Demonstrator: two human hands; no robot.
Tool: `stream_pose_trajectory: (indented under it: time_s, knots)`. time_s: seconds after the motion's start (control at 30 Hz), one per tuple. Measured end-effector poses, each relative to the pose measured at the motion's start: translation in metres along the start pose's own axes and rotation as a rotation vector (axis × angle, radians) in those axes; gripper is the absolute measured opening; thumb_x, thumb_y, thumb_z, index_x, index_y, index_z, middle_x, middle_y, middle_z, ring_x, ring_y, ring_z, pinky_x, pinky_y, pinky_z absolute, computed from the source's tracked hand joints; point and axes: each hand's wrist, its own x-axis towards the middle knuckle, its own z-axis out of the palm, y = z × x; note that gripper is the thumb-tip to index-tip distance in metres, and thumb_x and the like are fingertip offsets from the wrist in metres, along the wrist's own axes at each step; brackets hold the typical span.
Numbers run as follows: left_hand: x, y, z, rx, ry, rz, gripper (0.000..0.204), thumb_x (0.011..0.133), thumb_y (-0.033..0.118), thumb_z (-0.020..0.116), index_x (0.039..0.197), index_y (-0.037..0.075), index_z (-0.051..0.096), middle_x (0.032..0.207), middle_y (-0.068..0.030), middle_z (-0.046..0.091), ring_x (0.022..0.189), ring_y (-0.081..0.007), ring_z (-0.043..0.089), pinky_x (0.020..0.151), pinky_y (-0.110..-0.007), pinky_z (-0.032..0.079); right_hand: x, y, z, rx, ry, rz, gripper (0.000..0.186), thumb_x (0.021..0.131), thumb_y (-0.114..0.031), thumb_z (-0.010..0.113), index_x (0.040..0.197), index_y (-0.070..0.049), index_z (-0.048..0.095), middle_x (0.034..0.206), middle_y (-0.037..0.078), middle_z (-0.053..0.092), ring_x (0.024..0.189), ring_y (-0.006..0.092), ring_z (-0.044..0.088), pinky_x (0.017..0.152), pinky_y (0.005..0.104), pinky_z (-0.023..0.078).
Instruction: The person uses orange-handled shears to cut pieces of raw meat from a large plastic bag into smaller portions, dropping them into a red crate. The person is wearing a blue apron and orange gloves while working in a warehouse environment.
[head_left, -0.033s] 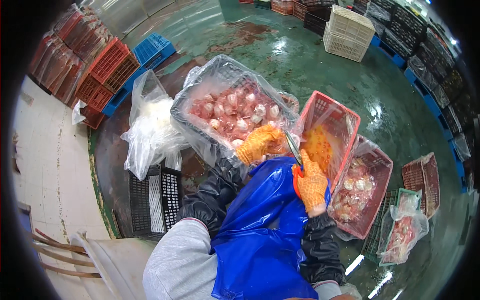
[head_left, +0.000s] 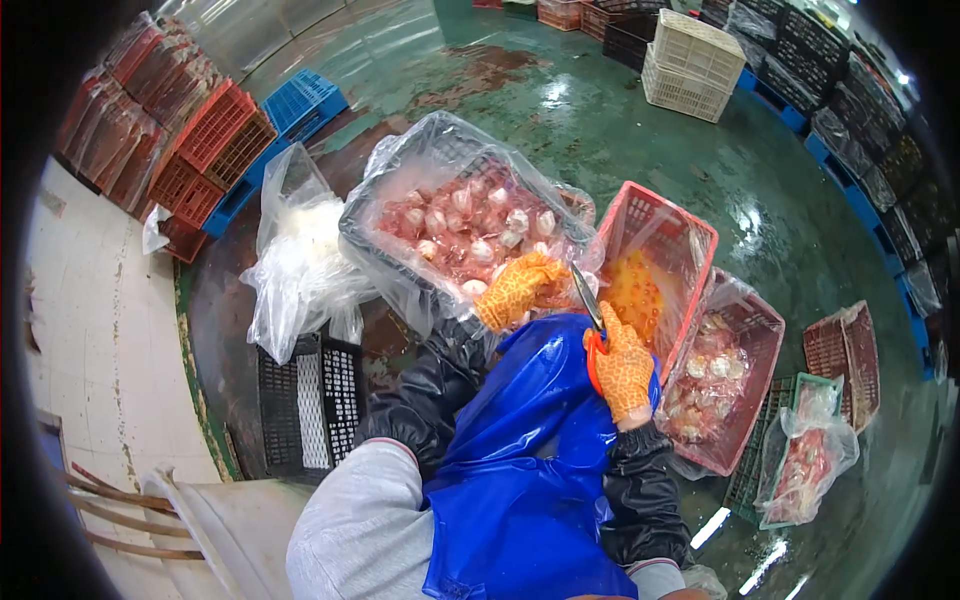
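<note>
My right hand (head_left: 625, 367), in an orange patterned glove, grips a pair of scissors (head_left: 587, 298) with red-orange handles. The metal blades point up and left toward my other hand. My left hand (head_left: 516, 292), gloved the same way, has its fingers curled at the near right corner of a dark crate (head_left: 357, 200) lined with clear plastic. Whatever those fingers hold is mostly hidden. Wet, round white-and-red pieces (head_left: 462, 203) lie in that crate. To the right, a red crate (head_left: 690, 226) with a clear liner contains orange liquid with round orange bits (head_left: 637, 290).
A second red crate (head_left: 757, 410) with whitish-red pieces stands beside the first. Farther right are a green crate (head_left: 748, 478) with a bagged red load and a small red crate (head_left: 838, 352). Left of me are a white plastic bag (head_left: 312, 255) and a black crate (head_left: 283, 410).
</note>
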Motion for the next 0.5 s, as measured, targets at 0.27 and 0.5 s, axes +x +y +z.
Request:
stream_pose_trajectory:
  time_s: [0.27,0.5]
  knots:
    - [0.0,-0.002,0.016,0.812,-0.3,0.192,0.04,0.077,0.021,0.066,0.111,0.004,0.054,0.104,-0.0059,0.055,0.084,-0.0213,0.055,0.074,-0.034,0.049,0.002,0.018,-0.01,1.401,0.011,0.542,0.028,0.085,-0.009,0.057,0.112,-0.002,0.051,0.09,0.004,0.057,0.074,0.0108,0.055,0.062,0.0206,0.044]
    - [-0.017,-0.023,0.085,0.084,0.084,0.004,0.035,0.093,0.024,0.046,0.121,0.004,0.047,0.113,-0.0074,0.054,0.096,-0.0168,0.054,0.085,-0.025,0.043,-0.003,0.008,0.015,1.469,0.31,0.487,0.02,0.086,-0.015,0.055,0.105,-0.008,0.053,0.073,0.001,0.053,0.059,0.0103,0.051,0.05,0.0208,0.042]
